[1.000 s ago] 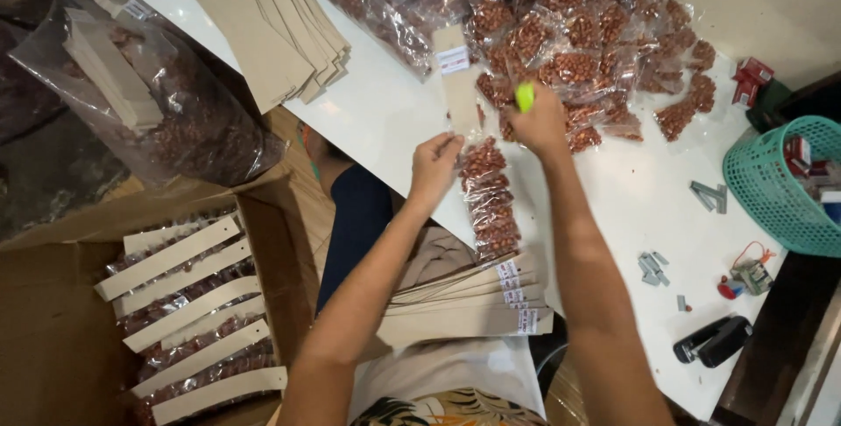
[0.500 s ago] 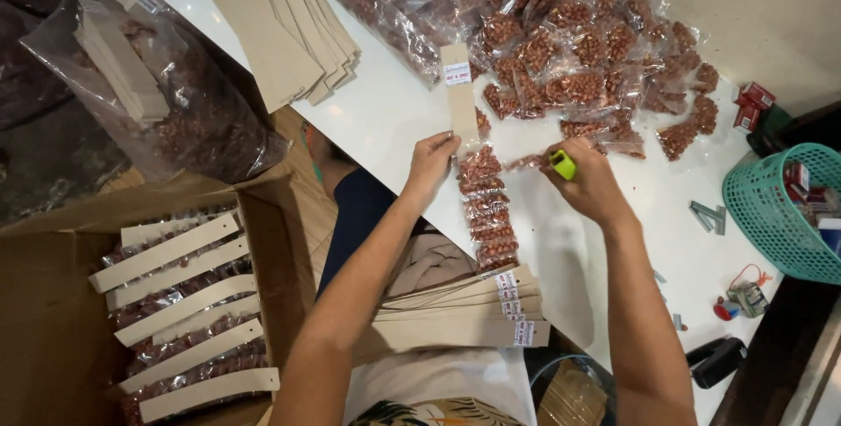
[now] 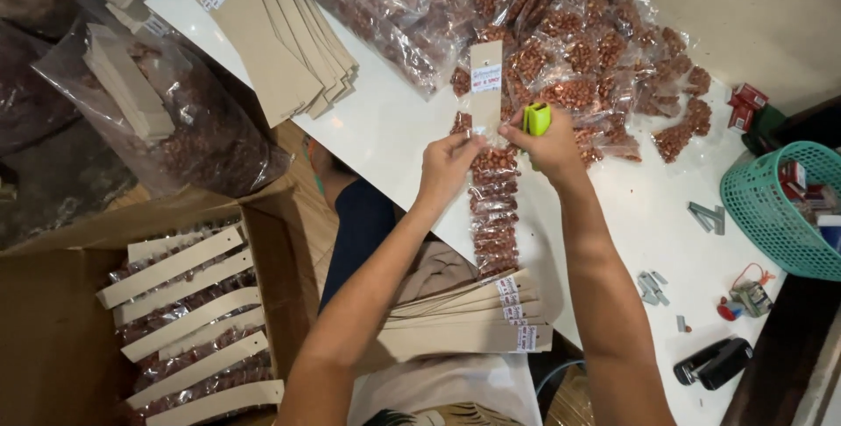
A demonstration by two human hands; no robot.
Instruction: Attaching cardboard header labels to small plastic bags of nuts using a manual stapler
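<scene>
A long clear packet of brown nuts (image 3: 493, 207) lies on the white table (image 3: 385, 128), topped by a tan cardboard header card (image 3: 486, 84). My left hand (image 3: 447, 167) pinches the packet's upper end where it meets the card. My right hand (image 3: 547, 145) holds a small green stapler (image 3: 536, 117) at the same spot, just right of the card. A stack of tan header cards (image 3: 473, 325) rests on my lap at the table's near edge.
A heap of filled nut packets (image 3: 561, 49) covers the far table. More tan cards (image 3: 280, 40) lie at far left. A cardboard box (image 3: 175, 303) of finished packets sits lower left. A green basket (image 3: 780, 207), staple strips (image 3: 653, 286) and a black stapler (image 3: 714, 362) are at right.
My right hand moved from the right of the packet back up and left to the card with the green stapler. My left hand stayed on the packet's top.
</scene>
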